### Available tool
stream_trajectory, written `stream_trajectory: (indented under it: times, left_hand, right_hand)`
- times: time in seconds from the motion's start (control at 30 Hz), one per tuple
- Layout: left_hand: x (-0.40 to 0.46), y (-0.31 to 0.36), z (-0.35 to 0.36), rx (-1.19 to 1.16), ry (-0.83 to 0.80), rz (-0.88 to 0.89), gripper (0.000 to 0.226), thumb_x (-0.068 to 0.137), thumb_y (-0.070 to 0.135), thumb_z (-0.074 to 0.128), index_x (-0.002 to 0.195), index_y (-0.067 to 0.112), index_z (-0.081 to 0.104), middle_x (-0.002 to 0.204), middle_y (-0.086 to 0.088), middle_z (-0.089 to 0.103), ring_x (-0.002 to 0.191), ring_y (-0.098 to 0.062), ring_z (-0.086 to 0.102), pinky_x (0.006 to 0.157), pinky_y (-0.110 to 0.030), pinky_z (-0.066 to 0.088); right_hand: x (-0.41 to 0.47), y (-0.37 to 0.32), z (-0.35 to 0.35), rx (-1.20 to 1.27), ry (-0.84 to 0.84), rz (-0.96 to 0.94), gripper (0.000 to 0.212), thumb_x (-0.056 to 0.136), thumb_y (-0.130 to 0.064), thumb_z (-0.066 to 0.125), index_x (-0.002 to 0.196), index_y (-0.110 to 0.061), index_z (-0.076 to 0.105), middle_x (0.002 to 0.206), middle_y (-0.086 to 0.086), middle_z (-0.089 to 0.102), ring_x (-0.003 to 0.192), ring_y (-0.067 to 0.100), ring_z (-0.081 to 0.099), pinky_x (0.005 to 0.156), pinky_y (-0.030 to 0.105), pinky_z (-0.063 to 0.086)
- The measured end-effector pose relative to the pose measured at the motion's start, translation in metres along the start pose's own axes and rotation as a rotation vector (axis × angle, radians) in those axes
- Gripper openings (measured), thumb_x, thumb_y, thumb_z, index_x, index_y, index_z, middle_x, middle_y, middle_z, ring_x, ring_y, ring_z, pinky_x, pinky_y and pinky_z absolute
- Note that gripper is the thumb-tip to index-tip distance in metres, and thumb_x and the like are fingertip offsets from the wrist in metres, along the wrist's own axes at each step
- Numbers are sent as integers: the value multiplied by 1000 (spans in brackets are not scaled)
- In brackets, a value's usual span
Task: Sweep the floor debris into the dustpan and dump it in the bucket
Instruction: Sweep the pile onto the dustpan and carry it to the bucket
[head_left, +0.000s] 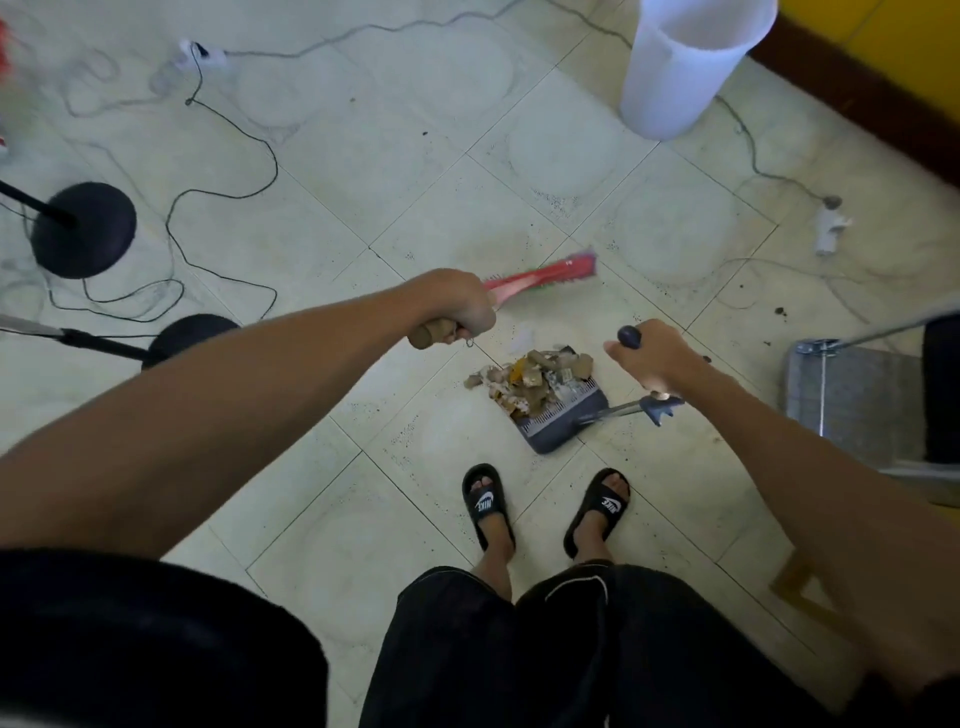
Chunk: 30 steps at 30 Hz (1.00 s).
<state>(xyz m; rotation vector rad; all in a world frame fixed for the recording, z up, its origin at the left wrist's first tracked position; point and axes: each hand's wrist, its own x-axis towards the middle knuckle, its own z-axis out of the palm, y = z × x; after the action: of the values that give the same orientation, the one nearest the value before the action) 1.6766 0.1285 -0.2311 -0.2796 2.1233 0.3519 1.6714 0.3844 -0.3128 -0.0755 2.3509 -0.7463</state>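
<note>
Nearby: cables (223, 192), stand bases (83, 228) left; bucket (685, 67) beyond debris (530, 379).

Pale square-tiled floor (363, 156) strewn with thin cables (223, 195); round black stand bases (83, 228) left of the hands, yellow wall (893, 36) with dark skirting beyond them at far right

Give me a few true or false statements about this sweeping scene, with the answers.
1. The left hand grips the red-bristled broom. True.
2. The dark grey dustpan is empty. False: a heap of brown debris lies on its front edge.
3. The white plastic bucket stands beyond the dustpan, near the yellow wall. True.
4. The right hand is free. False: it holds the dustpan's long handle.
5. The person is barefoot. False: black slide sandals are worn.
</note>
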Motion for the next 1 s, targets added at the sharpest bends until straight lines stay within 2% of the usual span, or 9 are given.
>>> stream_trajectory:
  times: [0.07, 0.13, 0.23, 0.33, 0.4, 0.63, 0.77, 0.9, 1.0]
  left_hand:
    - [10, -4, 12, -76, 16, 14, 45, 85, -5, 45, 130, -2, 45, 71, -20, 61, 44, -20, 49, 44, -26, 41]
    - [19, -12, 27, -176, 68, 4, 54, 86, 0, 43, 139, -1, 35, 70, -19, 62, 43, -19, 50, 43, -27, 45]
    - [29, -23, 45, -213, 136, -37, 53, 84, 4, 45, 137, -2, 38, 68, -16, 62, 40, -19, 52, 41, -27, 46]
    - [34, -33, 68, -207, 86, -115, 51, 88, 4, 49, 135, -7, 34, 93, -22, 69, 36, -14, 53, 30, -22, 42]
    - [32, -33, 92, -188, 29, -176, 50, 88, 7, 51, 133, -11, 38, 88, -17, 67, 42, -13, 56, 32, -22, 43]
    - [12, 26, 145, -203, -256, -140, 49, 86, 11, 48, 130, -6, 38, 87, -16, 70, 57, -21, 65, 51, -28, 56]
    - [-5, 58, 127, -73, -298, -91, 49, 89, 12, 48, 133, -6, 38, 87, -16, 68, 48, -15, 57, 43, -25, 49]
    - [-12, 77, 65, -53, -261, -64, 7, 87, 1, 43, 90, -1, 49, 58, -5, 49, 24, -10, 41, 29, -15, 35]
    - [-15, 87, 13, 102, -191, -10, 10, 83, 0, 47, 81, 1, 57, 56, -7, 48, 29, -14, 44, 34, -14, 36]
  right_hand:
    - [7, 4, -3, -30, -65, -23, 52, 93, -18, 58, 57, -19, 20, 44, -12, 15, 31, 7, 13, 31, 17, 17]
    - [13, 8, -9, -83, -137, -75, 53, 94, -22, 57, 58, -20, 19, 41, -11, 13, 35, 8, 12, 37, 24, 20]
    - [22, 13, -17, -162, -198, -129, 52, 94, -28, 58, 59, -19, 22, 49, -8, 16, 40, 12, 15, 46, 32, 22]
    - [27, 11, -21, -231, -187, -202, 51, 94, -27, 57, 58, -18, 22, 52, -4, 16, 43, 14, 17, 49, 32, 21]
    - [30, 9, -25, -245, -155, -236, 52, 95, -25, 56, 57, -18, 21, 52, -3, 17, 44, 14, 17, 49, 30, 20]
    - [28, -5, -22, -119, -59, -175, 51, 95, -21, 56, 51, -18, 29, 45, -6, 25, 29, 5, 22, 33, 15, 23]
    - [20, -10, -18, -62, -43, -104, 50, 96, -17, 54, 54, -16, 26, 45, -4, 28, 26, 3, 27, 29, 10, 22]
    - [7, -4, -20, -39, -44, -44, 45, 96, -19, 55, 57, -16, 33, 48, -3, 34, 34, 8, 33, 33, 17, 28]
    - [-3, 12, -21, 90, -73, 25, 47, 95, -17, 56, 52, -20, 37, 32, -13, 33, 23, 3, 28, 28, 12, 25]
